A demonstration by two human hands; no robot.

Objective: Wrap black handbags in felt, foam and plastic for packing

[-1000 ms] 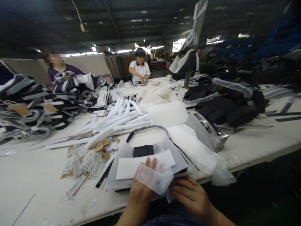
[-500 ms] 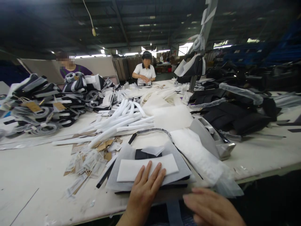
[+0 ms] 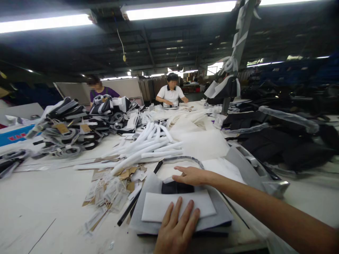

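My left hand lies flat with fingers spread on a white foam sheet. The foam rests on a larger greyish-white tissue sheet, which covers most of a black bag. A black flap of the bag shows above the foam. Over the flap's upper edge reaches my right hand, its fingers stretched out and apart. Just beneath those fingertips is a small white piece of paper; whether they touch it I cannot tell. The bag's plastic-wrapped strap arches beyond.
Paper tags and white foam tubes are heaped to the left. Wrapped black bags pile up farther left. On the right stand a grey tape dispenser and black bags. Two people work across the table.
My right hand has moved from the table's front edge up and forward over the bag's flap. My left hand stays on the foam sheet. The view has tilted up and turned left.
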